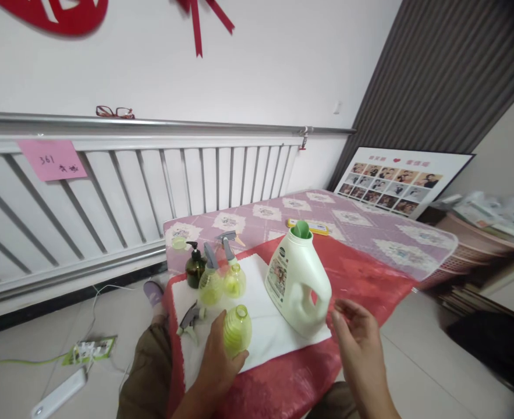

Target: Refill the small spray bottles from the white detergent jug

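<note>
Bottle [238, 330], not yet topped, is gripped by the left hand [217, 362], a loose sprayer [190, 319] just beyond it; two farther bottles [210, 288] seem already fitted, and the jug [299, 276] stands beside the empty, half-curled right hand [360, 336].

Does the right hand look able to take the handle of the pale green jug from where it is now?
Probably yes: the right hand is close beside the handle of the pale green jug, and nothing visible stands between them.

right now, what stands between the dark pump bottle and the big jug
In the head view, two spray bottles, then a bare stretch of white sheet before the jug.
</note>
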`<state>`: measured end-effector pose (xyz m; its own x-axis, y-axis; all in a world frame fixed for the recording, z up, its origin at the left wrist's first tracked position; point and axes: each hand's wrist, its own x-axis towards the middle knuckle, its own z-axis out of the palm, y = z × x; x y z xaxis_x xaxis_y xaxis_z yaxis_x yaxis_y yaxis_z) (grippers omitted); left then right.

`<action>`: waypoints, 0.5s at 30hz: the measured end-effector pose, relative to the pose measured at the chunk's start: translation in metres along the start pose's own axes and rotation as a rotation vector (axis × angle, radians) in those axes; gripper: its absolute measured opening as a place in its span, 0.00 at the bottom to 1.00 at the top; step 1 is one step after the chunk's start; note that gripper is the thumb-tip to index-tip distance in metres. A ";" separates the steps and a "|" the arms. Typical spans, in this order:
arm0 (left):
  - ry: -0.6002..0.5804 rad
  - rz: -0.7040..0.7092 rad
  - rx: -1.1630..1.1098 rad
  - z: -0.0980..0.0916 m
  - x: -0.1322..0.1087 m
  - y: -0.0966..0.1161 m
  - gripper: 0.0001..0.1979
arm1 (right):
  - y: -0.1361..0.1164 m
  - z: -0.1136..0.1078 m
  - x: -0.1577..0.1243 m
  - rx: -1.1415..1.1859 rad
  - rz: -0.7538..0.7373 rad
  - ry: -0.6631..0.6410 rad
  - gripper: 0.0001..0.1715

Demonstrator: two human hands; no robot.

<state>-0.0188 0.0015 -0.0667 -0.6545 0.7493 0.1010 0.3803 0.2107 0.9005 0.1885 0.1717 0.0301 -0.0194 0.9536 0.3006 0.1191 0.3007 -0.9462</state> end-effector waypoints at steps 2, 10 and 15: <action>-0.003 -0.005 -0.009 0.000 -0.001 -0.001 0.45 | 0.001 0.006 0.013 0.053 0.053 -0.006 0.30; 0.011 -0.021 -0.007 -0.002 -0.004 0.005 0.46 | -0.001 0.032 0.035 -0.128 0.124 -0.138 0.30; 0.074 0.023 -0.023 0.003 -0.003 -0.001 0.45 | -0.016 0.032 0.041 -0.206 0.110 -0.180 0.27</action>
<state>-0.0156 0.0006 -0.0692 -0.6924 0.7053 0.1523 0.3814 0.1786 0.9070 0.1542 0.2066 0.0538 -0.1683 0.9736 0.1541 0.3287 0.2028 -0.9224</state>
